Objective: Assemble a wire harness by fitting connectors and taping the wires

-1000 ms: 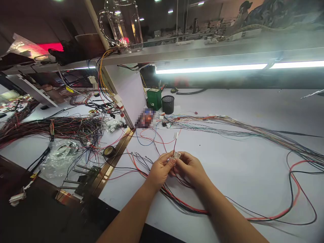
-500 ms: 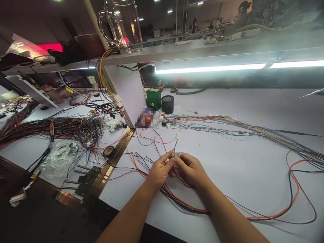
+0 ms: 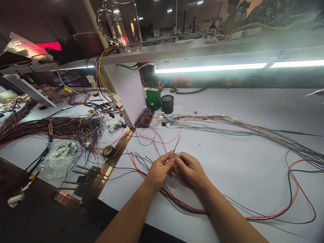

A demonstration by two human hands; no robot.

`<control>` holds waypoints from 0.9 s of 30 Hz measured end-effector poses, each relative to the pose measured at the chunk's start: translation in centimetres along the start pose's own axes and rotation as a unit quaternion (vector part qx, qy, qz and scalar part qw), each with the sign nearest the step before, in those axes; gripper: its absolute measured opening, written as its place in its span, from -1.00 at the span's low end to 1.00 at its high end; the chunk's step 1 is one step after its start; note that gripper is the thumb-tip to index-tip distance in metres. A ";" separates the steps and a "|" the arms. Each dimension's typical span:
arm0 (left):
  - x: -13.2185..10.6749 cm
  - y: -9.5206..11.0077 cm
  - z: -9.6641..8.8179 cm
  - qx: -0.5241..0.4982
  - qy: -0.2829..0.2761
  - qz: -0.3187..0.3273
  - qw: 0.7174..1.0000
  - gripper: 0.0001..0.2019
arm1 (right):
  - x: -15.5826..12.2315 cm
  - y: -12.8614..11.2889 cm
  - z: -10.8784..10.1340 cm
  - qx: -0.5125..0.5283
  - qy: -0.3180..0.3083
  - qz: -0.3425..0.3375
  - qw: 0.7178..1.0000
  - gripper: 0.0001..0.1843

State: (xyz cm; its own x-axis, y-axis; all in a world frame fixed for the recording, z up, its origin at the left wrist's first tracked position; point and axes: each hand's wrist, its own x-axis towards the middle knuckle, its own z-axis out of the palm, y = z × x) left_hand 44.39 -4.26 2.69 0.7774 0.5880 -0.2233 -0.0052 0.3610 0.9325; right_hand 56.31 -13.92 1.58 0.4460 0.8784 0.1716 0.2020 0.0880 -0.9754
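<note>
Between my fingertips is a small whitish wire connector (image 3: 176,155), partly covered by both thumbs. My left hand (image 3: 160,170) pinches it from the left. From the other side my right hand (image 3: 190,168) grips it, fingers curled. A short dark red wire rises from the grip and ends in a second white connector (image 3: 180,136) standing above the hands. Red and black cables (image 3: 177,199) pass under both hands and wrists along the white tabletop. What the fingers underneath touch is hidden.
A long bundle of thin wires (image 3: 243,126) runs across the table behind my hands. A green box (image 3: 153,99) and a black mesh cup (image 3: 167,104) stand by the partition. Left of the brass-coloured edge lie a tape roll (image 3: 108,151) and a dark wire heap (image 3: 71,128).
The upright white connector on the short wire has swung slightly to the right and turned. Both hands stay almost in place, still holding the small connector.
</note>
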 end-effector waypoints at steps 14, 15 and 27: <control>0.0 -0.5 0.1 0.027 -0.004 -0.001 1.000 -0.51 | 0.2 0.0 0.0 -0.001 0.013 0.037 0.999 -0.55; -0.1 -0.5 0.0 0.019 -0.012 -0.005 1.000 -0.50 | 0.3 0.0 -0.2 0.001 0.009 0.034 0.999 -0.52; -0.7 0.6 -0.1 -0.056 -0.095 -0.033 0.993 -0.25 | 0.4 -0.1 -1.5 0.174 -0.117 0.024 0.977 -0.62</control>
State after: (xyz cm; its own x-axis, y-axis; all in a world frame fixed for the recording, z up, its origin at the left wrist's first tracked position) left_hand 43.76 -4.43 3.38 0.8834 0.4167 -0.2143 -0.0127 0.4785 0.8780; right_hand 57.82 -14.26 1.95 0.2284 0.9652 0.1275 -0.1415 0.1625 -0.9765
